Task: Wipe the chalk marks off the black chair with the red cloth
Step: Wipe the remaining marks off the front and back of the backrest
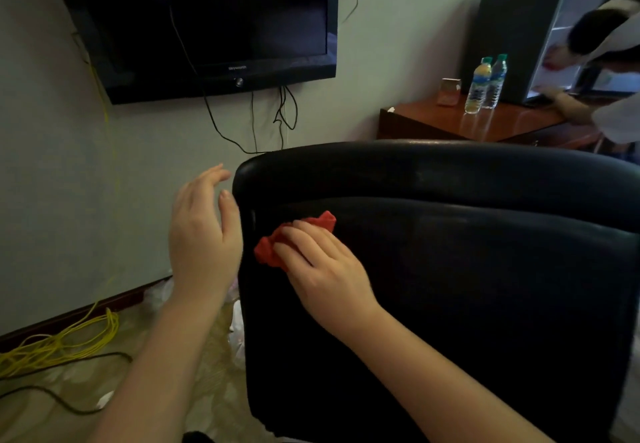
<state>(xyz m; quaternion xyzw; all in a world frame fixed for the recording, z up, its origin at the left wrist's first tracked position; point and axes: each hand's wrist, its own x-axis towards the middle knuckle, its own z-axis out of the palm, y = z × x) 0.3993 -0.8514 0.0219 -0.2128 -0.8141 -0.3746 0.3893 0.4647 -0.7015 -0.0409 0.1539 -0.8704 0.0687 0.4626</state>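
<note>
Right hand presses red cloth on black chair; left hand spread; TV: Skyworth.

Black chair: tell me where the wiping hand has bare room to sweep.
Free: the wide chair back right of the red cloth, below the top roll. Crowded: the left edge, where the left hand hovers beside the cloth.
</note>
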